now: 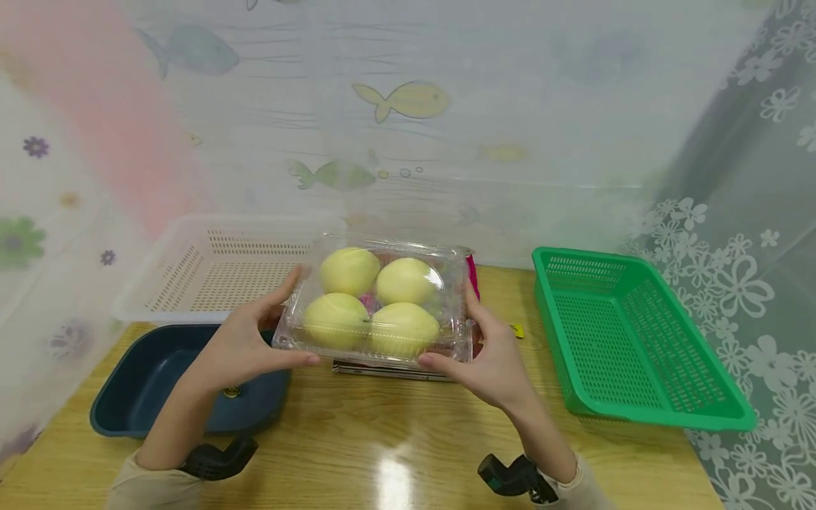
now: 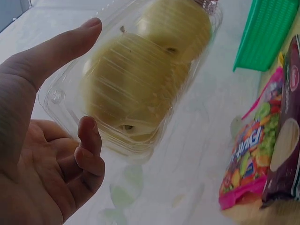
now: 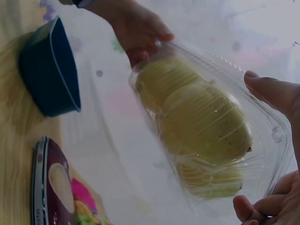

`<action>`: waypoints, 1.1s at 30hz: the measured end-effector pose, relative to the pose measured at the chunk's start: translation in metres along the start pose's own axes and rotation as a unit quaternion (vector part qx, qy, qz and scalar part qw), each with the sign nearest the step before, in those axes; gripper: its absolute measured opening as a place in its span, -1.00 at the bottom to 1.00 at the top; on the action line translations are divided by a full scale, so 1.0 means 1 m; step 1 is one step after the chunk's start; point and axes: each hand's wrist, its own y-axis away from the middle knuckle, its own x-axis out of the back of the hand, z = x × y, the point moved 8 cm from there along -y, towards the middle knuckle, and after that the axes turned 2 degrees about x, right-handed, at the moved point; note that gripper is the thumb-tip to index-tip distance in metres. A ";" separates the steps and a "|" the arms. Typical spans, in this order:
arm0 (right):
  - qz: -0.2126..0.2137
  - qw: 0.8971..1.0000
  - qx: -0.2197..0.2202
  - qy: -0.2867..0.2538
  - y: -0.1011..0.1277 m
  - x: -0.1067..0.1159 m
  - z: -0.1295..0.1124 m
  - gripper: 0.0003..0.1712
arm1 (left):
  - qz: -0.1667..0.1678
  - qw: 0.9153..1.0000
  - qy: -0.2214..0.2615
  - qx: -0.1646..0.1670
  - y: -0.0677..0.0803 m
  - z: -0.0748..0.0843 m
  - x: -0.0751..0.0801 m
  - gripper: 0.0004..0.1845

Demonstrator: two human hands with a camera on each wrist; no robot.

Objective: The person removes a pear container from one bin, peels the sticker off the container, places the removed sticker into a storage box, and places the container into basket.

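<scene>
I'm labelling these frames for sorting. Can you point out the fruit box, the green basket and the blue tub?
fruit box [image 1: 440,283], head view, on its clear lid at the right.
green basket [image 1: 612,333], head view, on its mesh floor.
blue tub [image 1: 153,368], head view, on its inner floor.

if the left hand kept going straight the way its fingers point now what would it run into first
Its fingers already touch the clear plastic clamshell box of four yellow-green fruits, so the left hand would meet that box at once; past it, seemingly, the right hand.
</scene>
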 end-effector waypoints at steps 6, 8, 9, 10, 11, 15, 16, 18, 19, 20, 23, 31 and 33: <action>-0.001 1.000 0.002 0.031 -0.014 -0.015 -0.003 0.39 | 0.001 1.000 -0.007 0.013 0.005 -0.014 0.013 0.27; -0.003 0.999 -0.001 0.042 -0.019 -0.021 -0.004 0.39 | 0.000 1.000 -0.008 0.019 0.006 -0.020 0.019 0.26; -0.006 0.999 -0.003 0.042 -0.022 -0.024 -0.004 0.39 | -0.002 1.000 -0.010 0.022 0.007 -0.023 0.021 0.26; -0.009 0.999 -0.005 0.044 -0.025 -0.027 -0.004 0.39 | -0.002 1.000 -0.012 0.025 0.007 -0.026 0.024 0.26; -0.012 0.999 -0.007 0.045 -0.027 -0.030 -0.005 0.39 | -0.003 1.000 -0.013 0.026 0.007 -0.028 0.027 0.26; -0.028 0.999 -0.014 0.030 -0.037 -0.042 -0.005 0.41 | -0.003 1.000 -0.022 0.020 0.007 -0.038 0.036 0.24; -0.030 0.999 -0.014 0.029 -0.039 -0.045 -0.005 0.41 | -0.003 1.000 -0.024 0.019 0.007 -0.040 0.039 0.24; -0.033 0.999 -0.010 0.029 -0.043 -0.051 -0.005 0.44 | -0.002 0.999 -0.028 0.018 0.007 -0.045 0.043 0.23; -0.032 0.999 -0.007 0.032 -0.046 -0.054 -0.006 0.45 | -0.001 0.999 -0.031 0.019 0.008 -0.047 0.046 0.23; -0.033 0.999 -0.006 0.035 -0.048 -0.056 -0.006 0.45 | 0.000 0.999 -0.031 0.020 0.008 -0.050 0.048 0.22; -0.034 0.999 -0.001 0.037 -0.055 -0.064 -0.005 0.47 | 0.006 0.999 -0.030 0.021 0.009 -0.056 0.055 0.20; -0.059 0.998 -0.001 0.031 -0.073 -0.084 -0.003 0.49 | 0.018 1.000 -0.007 0.014 0.010 -0.071 0.072 0.16; -0.067 0.997 -0.011 0.037 -0.077 -0.089 -0.002 0.48 | 0.023 1.000 -0.006 0.014 0.009 -0.076 0.076 0.16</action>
